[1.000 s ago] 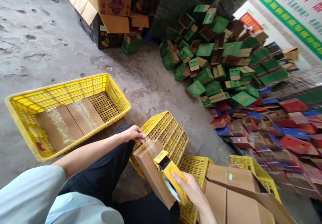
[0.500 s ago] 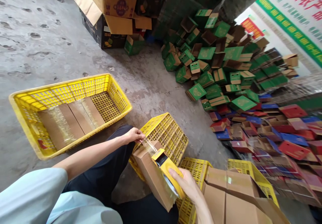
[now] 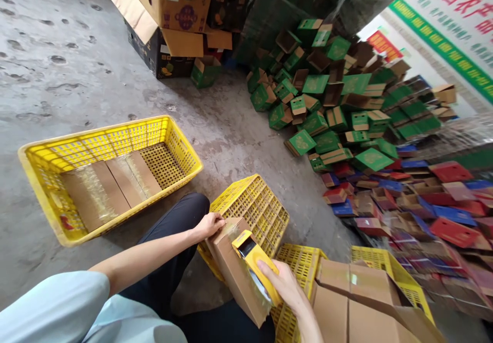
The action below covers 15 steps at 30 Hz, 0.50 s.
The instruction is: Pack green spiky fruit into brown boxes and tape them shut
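A brown cardboard box stands tilted on its narrow side by my knees, against an upturned yellow crate. My left hand is closed at the box's far left edge, fingers pinched on the end of clear packing tape that lies along the top. In my right hand is a yellow tape dispenser, gripped from above and resting close against the box's right side. Its tape roll shows partly below the handle. What lies under my left fingertips is hidden.
A yellow crate on the left holds two taped boxes. The upturned crate stands ahead. More brown boxes sit at lower right in yellow crates. Heaps of green cartons and red and blue cartons lie beyond.
My left hand has come down onto the box's edge, bringing the tape end from above against the cardboard. The dispenser in my right hand has barely moved.
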Tool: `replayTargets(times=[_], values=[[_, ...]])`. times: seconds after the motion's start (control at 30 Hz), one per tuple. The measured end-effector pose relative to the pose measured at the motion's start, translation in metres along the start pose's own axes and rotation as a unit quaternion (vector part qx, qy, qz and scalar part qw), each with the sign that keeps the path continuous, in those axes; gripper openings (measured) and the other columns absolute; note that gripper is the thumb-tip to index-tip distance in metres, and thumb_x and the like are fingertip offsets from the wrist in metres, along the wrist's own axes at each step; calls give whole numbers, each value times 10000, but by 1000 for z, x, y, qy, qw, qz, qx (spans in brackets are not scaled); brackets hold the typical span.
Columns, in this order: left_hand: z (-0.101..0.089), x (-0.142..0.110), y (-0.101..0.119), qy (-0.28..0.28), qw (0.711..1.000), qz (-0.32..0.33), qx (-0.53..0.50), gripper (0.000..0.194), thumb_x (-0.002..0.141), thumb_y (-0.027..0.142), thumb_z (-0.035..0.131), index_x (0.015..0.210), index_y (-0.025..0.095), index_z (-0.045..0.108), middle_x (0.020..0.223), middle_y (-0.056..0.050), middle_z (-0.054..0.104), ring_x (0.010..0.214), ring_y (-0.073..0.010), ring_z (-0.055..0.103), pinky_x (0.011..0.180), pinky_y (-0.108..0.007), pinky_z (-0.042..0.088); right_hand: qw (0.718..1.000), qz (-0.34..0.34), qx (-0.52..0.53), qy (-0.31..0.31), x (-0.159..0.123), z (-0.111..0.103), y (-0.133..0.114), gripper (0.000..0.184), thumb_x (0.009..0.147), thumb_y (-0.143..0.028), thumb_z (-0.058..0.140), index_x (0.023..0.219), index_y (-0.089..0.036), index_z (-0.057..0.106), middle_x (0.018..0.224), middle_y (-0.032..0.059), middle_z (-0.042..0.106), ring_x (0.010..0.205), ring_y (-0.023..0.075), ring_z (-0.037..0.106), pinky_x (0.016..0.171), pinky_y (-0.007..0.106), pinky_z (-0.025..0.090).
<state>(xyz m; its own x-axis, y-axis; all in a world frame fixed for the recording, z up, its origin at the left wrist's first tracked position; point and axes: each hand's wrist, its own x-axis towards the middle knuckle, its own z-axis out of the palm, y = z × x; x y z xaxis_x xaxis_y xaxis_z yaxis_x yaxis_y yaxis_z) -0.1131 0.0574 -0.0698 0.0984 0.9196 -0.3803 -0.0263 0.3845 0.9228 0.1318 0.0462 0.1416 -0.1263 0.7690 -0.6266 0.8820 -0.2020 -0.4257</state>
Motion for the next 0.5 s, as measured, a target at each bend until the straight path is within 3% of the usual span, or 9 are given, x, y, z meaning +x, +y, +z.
replayTargets(times=[0.13, 0.33, 0.5], values=[[3, -1, -3, 36, 996, 33, 74, 333, 852, 270, 700, 1169, 166, 707, 1041, -75, 733, 976, -245, 703, 918, -350, 544, 1000, -2, -8, 4, -1, 1, 0, 475, 802, -651, 668, 742, -181, 690, 662, -6, 626, 660, 177, 543, 585, 267, 415], [3, -9, -13, 55, 987, 81, 127, 355, 874, 190, 645, 1222, 163, 710, 1163, -133, 710, 1095, -290, 694, 1027, -443, 549, 1000, 0, -23, 12, -2, 3, 6, 564, 829, -738, 595, 747, -188, 688, 674, 7, 656, 677, 196, 580, 606, 277, 424], [5, -24, -9, 68, 985, 117, 110, 427, 1057, 261, 386, 1362, 163, 668, 1335, -146, 709, 1265, -270, 669, 1147, -449, 504, 1000, -10, -29, -5, 1, 4, 12, 632, 839, -789, 554, 771, -178, 698, 707, 25, 668, 693, 198, 591, 591, 270, 426]])
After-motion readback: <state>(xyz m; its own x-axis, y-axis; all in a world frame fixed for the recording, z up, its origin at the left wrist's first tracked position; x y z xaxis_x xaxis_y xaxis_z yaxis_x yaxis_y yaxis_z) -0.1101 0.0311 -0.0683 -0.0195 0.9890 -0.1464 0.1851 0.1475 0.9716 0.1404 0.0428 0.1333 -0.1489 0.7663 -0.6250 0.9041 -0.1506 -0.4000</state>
